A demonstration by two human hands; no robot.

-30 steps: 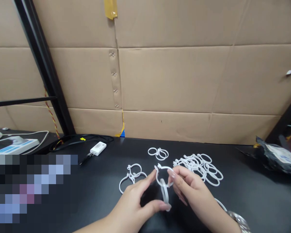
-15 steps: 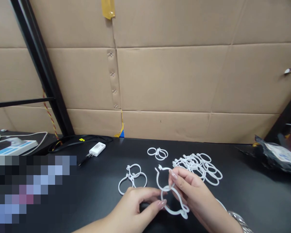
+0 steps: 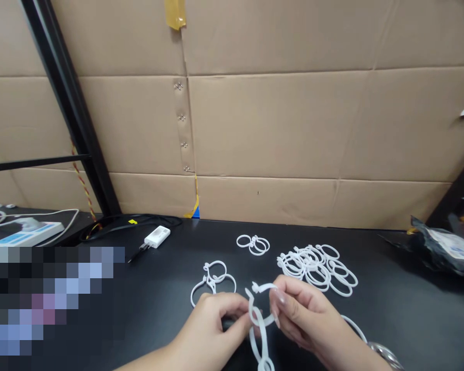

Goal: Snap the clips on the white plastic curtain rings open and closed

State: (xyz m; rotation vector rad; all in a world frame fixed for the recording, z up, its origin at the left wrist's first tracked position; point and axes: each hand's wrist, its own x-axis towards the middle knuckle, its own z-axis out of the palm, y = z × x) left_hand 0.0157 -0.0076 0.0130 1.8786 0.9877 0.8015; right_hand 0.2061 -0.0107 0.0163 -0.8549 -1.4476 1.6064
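Far to the left of the left hand, and beyond it, a white power strip stands at the edge of the black bench, and less far is a white plug adapter. Just beyond the left hand lies a near ring cluster of linked white loops. The left hand has its thumb and forefinger close to each other at the linked ring; whether they pinch it I cannot tell. Between the two hands, above the bench, is the opened ring, with the linked ring passing through it and a further loop at the lower edge of view. I judge that the opened ring is light, of springy plastic, rather smooth, so it may turn between the fingers; it bends but should not break easily. The best hold seems to be on the band near each end, leaving the catch free. It looks white and slightly glossy, a narrow band with a small knob at one end and a thin tip at the other, these two being apart. The right hand is clamped with thumb and fingers on the right side of this ring. Beyond the gap between the hands lies a far ring cluster; just beyond the right hand is a ring pile, with loops overlapping; well to its right, a black plastic bag.
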